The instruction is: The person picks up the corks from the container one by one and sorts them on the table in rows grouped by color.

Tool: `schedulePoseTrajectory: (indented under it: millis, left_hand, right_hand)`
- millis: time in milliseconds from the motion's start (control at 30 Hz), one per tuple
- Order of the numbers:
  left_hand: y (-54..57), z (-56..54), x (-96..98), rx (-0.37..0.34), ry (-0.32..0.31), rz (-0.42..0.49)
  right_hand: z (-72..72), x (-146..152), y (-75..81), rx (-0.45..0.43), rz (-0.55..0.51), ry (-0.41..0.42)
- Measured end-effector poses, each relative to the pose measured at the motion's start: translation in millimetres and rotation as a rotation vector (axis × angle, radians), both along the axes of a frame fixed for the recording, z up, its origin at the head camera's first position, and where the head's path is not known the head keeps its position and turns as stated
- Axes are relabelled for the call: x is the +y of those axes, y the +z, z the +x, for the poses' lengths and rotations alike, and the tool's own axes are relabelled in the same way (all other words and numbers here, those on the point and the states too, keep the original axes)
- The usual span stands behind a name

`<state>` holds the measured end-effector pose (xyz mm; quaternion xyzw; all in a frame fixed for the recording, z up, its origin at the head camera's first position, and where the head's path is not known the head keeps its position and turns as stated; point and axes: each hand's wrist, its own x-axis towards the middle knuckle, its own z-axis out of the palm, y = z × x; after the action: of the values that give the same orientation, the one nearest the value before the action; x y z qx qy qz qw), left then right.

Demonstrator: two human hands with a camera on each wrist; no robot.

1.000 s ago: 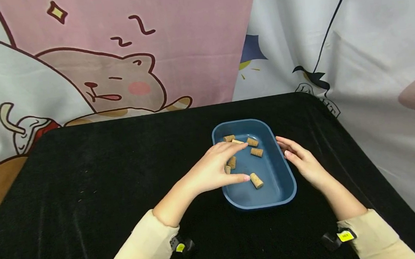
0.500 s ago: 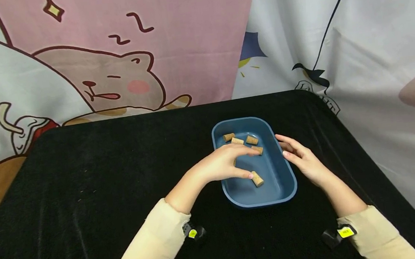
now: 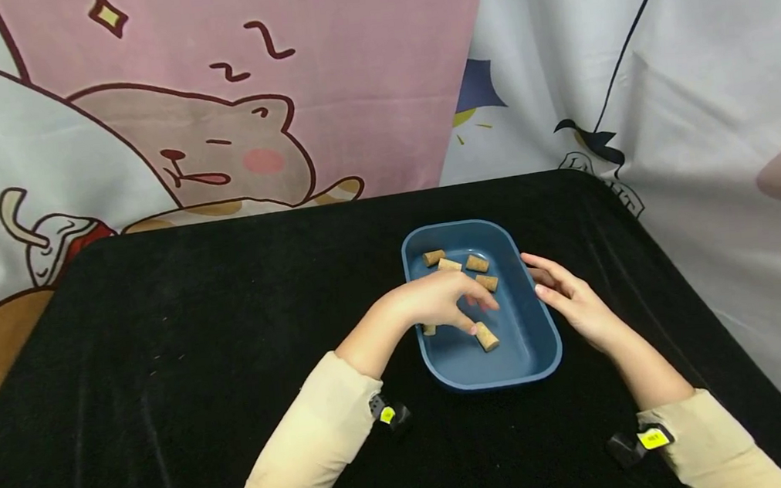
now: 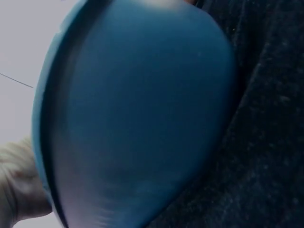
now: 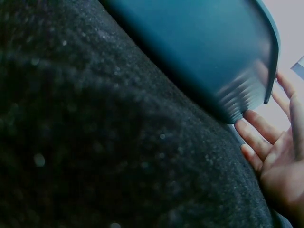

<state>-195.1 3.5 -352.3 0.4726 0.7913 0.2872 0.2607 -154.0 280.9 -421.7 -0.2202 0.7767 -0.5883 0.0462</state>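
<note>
A blue rectangular tray (image 3: 527, 368) with rounded corners holds several cork stoppers. My left hand (image 3: 437, 300) reaches over the tray's left side with fingers bent downward. Its thumb tip is right at the upper end of the nearest cork (image 3: 488, 338), while the index finger stands apart from that cork. At the tray's right side, the fingertips of my right hand (image 3: 573, 304) rest along the outer wall. In the right wrist view, its fingers (image 5: 259, 126) touch the tray's end wall. The tray's outer wall (image 4: 142, 95) fills the left wrist view, hiding the corks.
More corks lie toward the back of the tray, among them a pale one (image 3: 450, 265) and a darker one (image 3: 487, 283). Another cork (image 3: 429, 330) shows partly beneath the left hand. Black cloth (image 3: 230, 328) covers the table, and a printed curtain (image 3: 362, 84) hangs behind.
My left hand has moved right over the tray, and its fingers have bent down toward the nearest cork. The right hand stays at the tray's side.
</note>
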Motion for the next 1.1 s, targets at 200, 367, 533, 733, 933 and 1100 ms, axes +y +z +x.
schedulePoseTrajectory:
  millis: [200, 367, 533, 733, 933, 1100]
  left_hand:
    - [-3.3, -5.5, 9.4, -0.035, -0.08, -0.053]
    - [-6.4, -7.6, 13.9, -0.058, -0.117, -0.091]
    - [-9.5, -8.5, 16.5, -0.062, -0.128, -0.102]
    - [-11.4, -6.0, 19.3, -0.056, -0.146, -0.092]
    - [-13.6, -3.8, 20.4, -0.045, -0.158, -0.089]
    - [-16.1, -2.7, 21.9, -0.05, -0.157, -0.079]
  right_hand:
    - [0.3, 0.6, 1.3, -0.003, -0.006, 0.0]
    - [-0.9, -0.1, 2.2, -0.033, 0.008, 0.002]
    - [-1.7, -0.4, 2.3, -0.038, 0.014, -0.003]
    - [-1.9, -1.2, 1.0, -0.019, 0.003, -0.012]
    - [-1.3, -1.6, 0.1, -0.006, -0.01, -0.013]
    - [-0.5, -0.4, -0.3, -0.001, 0.001, -0.005]
